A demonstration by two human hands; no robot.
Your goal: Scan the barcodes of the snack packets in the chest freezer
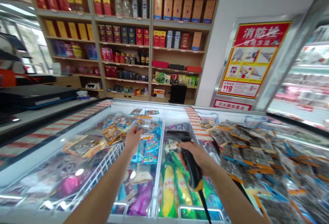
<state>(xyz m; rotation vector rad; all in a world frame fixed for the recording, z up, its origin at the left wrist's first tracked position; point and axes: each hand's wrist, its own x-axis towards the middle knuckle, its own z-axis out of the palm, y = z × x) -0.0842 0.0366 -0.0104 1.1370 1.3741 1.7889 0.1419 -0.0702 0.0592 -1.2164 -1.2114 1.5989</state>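
Head view, packet (146, 128) pinched in left hand (133, 137), scanner (192, 166) gripped within right hand (199, 155)

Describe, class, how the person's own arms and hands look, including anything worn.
The bare, tapering left forearm and right forearm show no sleeve, watch or bracelet. The ungloved left hand and right hand show no markings; whether rings are worn is unclear.

Your forearms (109, 183): stretched toward the freezer's (174, 113) far edge | your left grip (133, 137): pinched | your right grip (198, 152): curled closed

Black scanner (190, 165), partly yellow
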